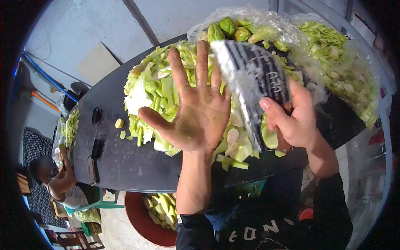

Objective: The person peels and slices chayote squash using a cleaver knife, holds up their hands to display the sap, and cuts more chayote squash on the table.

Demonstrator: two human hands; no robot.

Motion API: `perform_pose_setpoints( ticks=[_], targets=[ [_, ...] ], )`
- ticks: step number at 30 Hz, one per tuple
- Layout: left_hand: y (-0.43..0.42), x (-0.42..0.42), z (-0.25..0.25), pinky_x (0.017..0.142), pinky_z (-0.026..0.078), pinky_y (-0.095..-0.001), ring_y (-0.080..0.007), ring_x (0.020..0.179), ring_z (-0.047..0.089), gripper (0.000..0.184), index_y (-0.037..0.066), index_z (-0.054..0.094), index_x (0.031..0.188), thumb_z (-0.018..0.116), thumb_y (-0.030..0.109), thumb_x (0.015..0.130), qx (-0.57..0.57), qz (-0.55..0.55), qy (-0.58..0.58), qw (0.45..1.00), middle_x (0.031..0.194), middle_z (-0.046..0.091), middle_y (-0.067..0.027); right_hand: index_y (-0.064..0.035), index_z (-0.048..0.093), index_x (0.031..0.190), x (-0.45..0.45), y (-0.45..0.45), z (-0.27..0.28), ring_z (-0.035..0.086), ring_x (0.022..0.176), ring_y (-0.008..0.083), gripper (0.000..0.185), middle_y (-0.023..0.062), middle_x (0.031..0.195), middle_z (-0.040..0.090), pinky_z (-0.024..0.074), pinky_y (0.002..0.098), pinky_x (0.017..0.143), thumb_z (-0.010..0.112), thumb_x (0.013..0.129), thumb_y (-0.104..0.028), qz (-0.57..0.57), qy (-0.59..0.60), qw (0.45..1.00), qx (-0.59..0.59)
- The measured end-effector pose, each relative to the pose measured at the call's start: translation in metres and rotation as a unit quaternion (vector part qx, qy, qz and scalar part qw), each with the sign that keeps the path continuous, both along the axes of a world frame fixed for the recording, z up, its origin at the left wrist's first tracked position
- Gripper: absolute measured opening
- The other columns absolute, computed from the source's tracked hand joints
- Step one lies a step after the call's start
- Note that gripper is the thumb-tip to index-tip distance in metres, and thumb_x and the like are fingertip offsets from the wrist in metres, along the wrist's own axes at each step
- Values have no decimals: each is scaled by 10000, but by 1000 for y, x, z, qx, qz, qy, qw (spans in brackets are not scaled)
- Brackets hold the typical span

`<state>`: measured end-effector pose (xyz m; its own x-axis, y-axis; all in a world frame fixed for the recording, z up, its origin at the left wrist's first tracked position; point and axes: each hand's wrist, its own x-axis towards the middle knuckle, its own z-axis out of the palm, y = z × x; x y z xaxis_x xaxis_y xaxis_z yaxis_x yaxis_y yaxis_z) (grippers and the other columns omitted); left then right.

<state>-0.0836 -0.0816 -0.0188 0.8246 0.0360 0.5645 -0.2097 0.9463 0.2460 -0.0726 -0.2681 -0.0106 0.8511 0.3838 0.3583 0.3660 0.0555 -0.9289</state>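
My left hand point(196, 106) is raised with its palm towards me and its fingers spread, holding nothing. Beside it my right hand point(298, 118) grips a cleaver point(258, 79) by its handle, which the fingers mostly hide. The broad, shiny blade is tilted, wet and streaked, with dark reflections and letters on its face. Part of the blade overlaps the left fingertips in view; I cannot tell whether they touch. Behind the hands lies a heap of sliced pale-green vegetable point(156, 93). More cut pieces point(237, 146) lie below the blade on the dark table point(137, 166).
Whole green chayotes point(227, 27) sit in clear plastic at the back. A plastic bag of thin green slices point(341, 66) stands at right. Two dark objects point(96, 150) lie at the table's left. A red tub point(133, 212) holds pieces below. Another person point(68, 185) sits at far left.
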Motion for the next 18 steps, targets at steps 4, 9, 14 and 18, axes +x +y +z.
perform_pose_setpoints(
  ticks=[4,9,14,18],
  targets=[
    [-8,4,-2,1175,26,-478,-253,1473,65,1046,291,103,1556,404,873,741,97,85,20,991,1609,122,-120,-3,390,1231,2,8,-14,548,671,59,534,23,830,556,468,208,622,660,797,153,-141,-181,973,-8],
    [-31,4,-9,1176,56,-480,-251,1459,96,1100,279,94,1558,457,875,706,192,100,53,975,1603,116,-84,9,455,1156,7,15,-28,636,684,97,503,53,781,653,510,250,623,776,770,-23,-218,-247,944,5],
    [-40,1,-11,1090,317,-455,-261,1392,261,1127,248,66,1561,518,832,710,237,97,54,965,1618,53,-22,-9,496,1192,3,19,-32,675,765,208,504,103,941,652,535,311,661,755,760,11,-156,-254,955,-4],
    [-40,1,-15,1016,393,-408,-252,1302,372,1148,245,9,1562,481,850,708,301,123,41,945,1624,17,-22,-18,526,1175,-2,21,-31,681,836,238,465,134,1060,618,545,327,684,726,761,49,-131,-244,961,-9]
  ],
)
